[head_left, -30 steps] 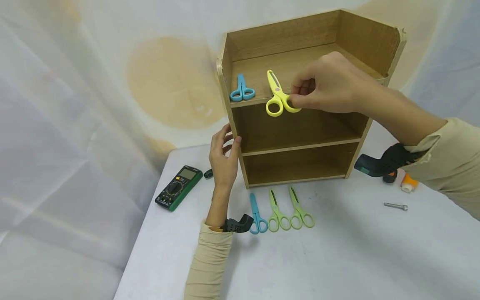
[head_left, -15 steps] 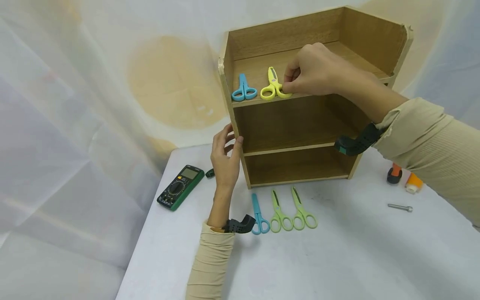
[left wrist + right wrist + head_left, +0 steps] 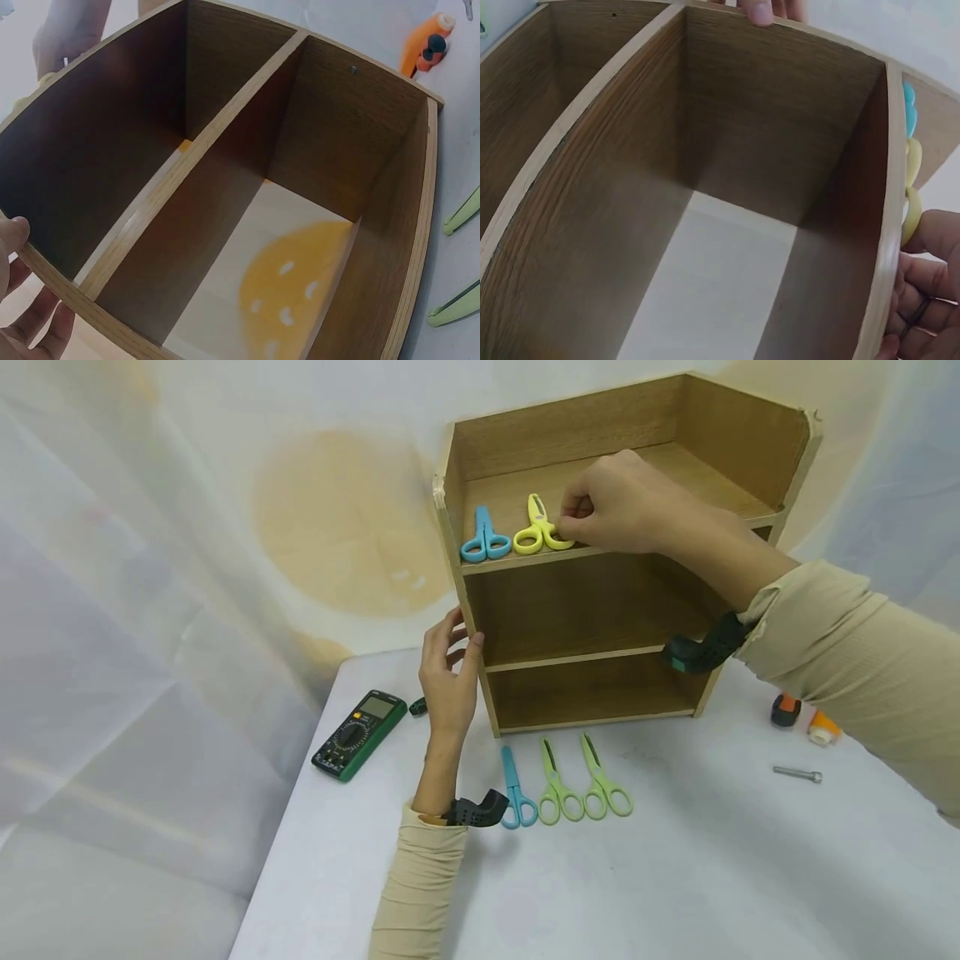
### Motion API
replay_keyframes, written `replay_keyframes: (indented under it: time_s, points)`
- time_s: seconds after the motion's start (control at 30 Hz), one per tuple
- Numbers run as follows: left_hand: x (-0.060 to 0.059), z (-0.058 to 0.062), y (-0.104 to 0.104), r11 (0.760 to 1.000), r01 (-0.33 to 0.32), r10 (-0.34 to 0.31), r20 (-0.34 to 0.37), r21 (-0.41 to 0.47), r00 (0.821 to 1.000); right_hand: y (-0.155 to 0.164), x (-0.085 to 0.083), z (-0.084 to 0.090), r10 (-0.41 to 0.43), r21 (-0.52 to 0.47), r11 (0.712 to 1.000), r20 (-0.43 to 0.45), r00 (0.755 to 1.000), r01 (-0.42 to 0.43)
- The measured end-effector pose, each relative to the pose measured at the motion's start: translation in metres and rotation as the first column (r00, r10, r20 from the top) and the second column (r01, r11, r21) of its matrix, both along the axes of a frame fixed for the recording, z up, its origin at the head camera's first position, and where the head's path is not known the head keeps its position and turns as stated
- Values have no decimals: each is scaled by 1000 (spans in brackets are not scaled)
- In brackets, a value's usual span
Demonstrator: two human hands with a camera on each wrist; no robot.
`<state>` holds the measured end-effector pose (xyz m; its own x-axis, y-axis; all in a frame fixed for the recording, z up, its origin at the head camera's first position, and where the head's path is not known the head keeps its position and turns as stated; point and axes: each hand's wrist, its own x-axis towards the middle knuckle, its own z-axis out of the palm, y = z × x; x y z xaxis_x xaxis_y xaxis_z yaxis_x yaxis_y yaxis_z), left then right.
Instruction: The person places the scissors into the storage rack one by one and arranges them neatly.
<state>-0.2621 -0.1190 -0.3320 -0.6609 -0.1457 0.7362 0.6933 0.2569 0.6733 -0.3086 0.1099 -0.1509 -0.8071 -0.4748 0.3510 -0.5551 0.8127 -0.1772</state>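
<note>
At the left of the head view a multimeter point(image 3: 360, 735) lies face up at a slant, with a small dark object point(image 3: 418, 707) near its upper right end. Next comes the left hand point(image 3: 452, 689), gripping the side panel of the wooden shelf point(image 3: 570, 443); the left wrist view shows the thumb on the front edge and the fingers on the outside, seemingly to steady the shelf.

On the top board, toward the upper left corner, sits a pair of blue scissors point(image 3: 482, 522), handles toward the front edge. Just to its right are the yellow scissors point(image 3: 537, 514), lying on the same board, blades pointing back. The right hand point(image 3: 618, 502) pinches their right loop in a narrow grip, probably because that leaves the rest free to lie on the board.

Below the shelf, near the middle of the frame, a second blue pair point(image 3: 511, 768) and two green pairs point(image 3: 553, 781) point(image 3: 598, 774) lie in a row, handles toward the bottom. At the right are an orange-and-black object point(image 3: 785, 712), a metal bolt point(image 3: 797, 773) and an orange bottle with a pale cap point(image 3: 823, 728).

The table point(image 3: 675, 877) is whitish, with a soft shadow at lower right. Pale hanging cloth point(image 3: 112, 693) fills the left side and the background, with a large tan round patch behind the shelf.
</note>
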Motion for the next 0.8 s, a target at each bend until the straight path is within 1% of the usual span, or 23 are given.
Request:
replay_keyframes:
  time_s: [0.17,0.2,0.23,0.4,0.43,0.57,0.7,0.8]
  points:
    - [0,1,-2,1000,-10,10,5,4,1000,-8,4,-1,32,-4,999,-50,998,-32]
    - [-3,-3,-3,1000,-10,10,3,1,1000,-8,4,-1,32,-6,999,-55,998,-32]
    - [-4,-3,-2,1000,-8,8,5,2,1000,-8,5,-2,29,-11,1000,-61,998,-29]
    - [-3,-4,1,1000,2,-2,-6,0,1000,0,13,-7,-17,-59,998,-110,994,10]
    - [1,0,3,1000,6,-6,-4,2,1000,2,15,-7,-28,-73,997,-119,992,19]
    - [2,3,5,1000,12,-12,-16,0,1000,11,26,-9,-51,-116,993,-159,986,32]
    - [2,4,6,1000,7,-7,-25,-8,1000,16,41,-17,-13,-145,989,-231,973,-22]
    - [2,4,5,1000,8,-8,-23,-8,1000,19,52,-28,52,-152,983,-287,956,-99]
